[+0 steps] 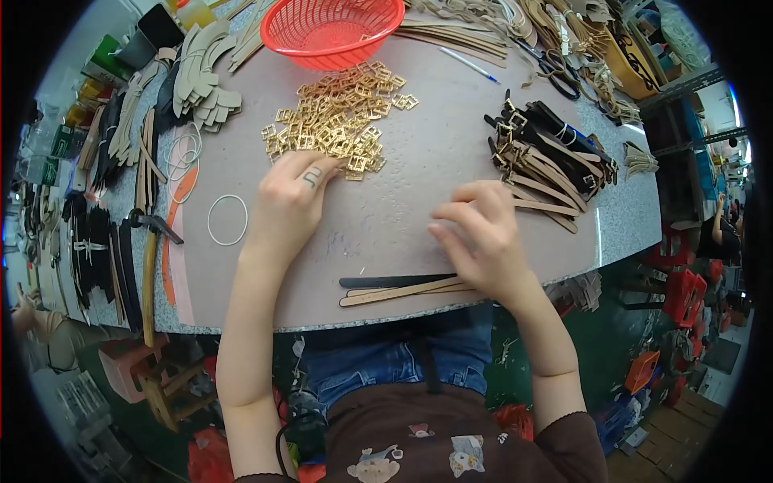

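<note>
My left hand (pixel 294 191) reaches to the near edge of a heap of small gold buckles (pixel 334 121). Its fingers are drawn together among the nearest buckles, and what they pinch, if anything, is hidden. Over the table's near right part hovers my right hand (pixel 485 235), fingers loosely bent, thumb apart from the forefinger, nothing visible between them. Beneath and left of it, a black leather strap (pixel 378 282) and tan leather straps (pixel 394 293) lie along the front edge. To its right rests a pile of black and tan buckled straps (pixel 547 157).
A red plastic basket (pixel 330 56) stands behind the buckles. Scissors (pixel 560 72) and a pen (pixel 469 64) lie at the back right. At left are bundled leather strips (pixel 201 80), a white loop (pixel 228 220) and a hammer (pixel 150 274) whose handle overhangs the edge.
</note>
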### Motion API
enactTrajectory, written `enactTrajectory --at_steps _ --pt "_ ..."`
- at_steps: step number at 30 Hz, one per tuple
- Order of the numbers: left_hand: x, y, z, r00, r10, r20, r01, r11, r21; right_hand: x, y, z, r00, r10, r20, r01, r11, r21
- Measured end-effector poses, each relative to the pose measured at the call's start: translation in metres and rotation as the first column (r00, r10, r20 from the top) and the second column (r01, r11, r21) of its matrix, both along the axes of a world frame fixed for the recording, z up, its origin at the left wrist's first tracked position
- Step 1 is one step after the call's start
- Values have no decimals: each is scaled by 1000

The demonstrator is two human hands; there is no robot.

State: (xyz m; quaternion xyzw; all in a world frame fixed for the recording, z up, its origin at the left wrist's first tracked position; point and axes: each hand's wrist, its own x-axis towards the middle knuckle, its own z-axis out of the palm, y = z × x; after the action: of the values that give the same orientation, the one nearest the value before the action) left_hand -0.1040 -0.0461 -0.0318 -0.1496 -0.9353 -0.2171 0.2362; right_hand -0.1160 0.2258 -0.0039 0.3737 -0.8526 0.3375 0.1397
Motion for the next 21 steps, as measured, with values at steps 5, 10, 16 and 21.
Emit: enactTrajectory --at_steps 5,10,16,21 --pt "43 -1 20 988 153 5 -151 971 184 30 -24 -10 956 237 176 -244 970 19" --pt "81 0 29 796 -11 606 -529 476 703 49 -47 -8 953 222 204 -250 961 121" --pt "87 10 22 876 -214 432 -385 227 894 46 -55 -6 915 130 383 -204 966 159" --pt "89 16 23 857 -252 449 -357 338 871 25 -51 0 824 190 533 -218 976 -10"
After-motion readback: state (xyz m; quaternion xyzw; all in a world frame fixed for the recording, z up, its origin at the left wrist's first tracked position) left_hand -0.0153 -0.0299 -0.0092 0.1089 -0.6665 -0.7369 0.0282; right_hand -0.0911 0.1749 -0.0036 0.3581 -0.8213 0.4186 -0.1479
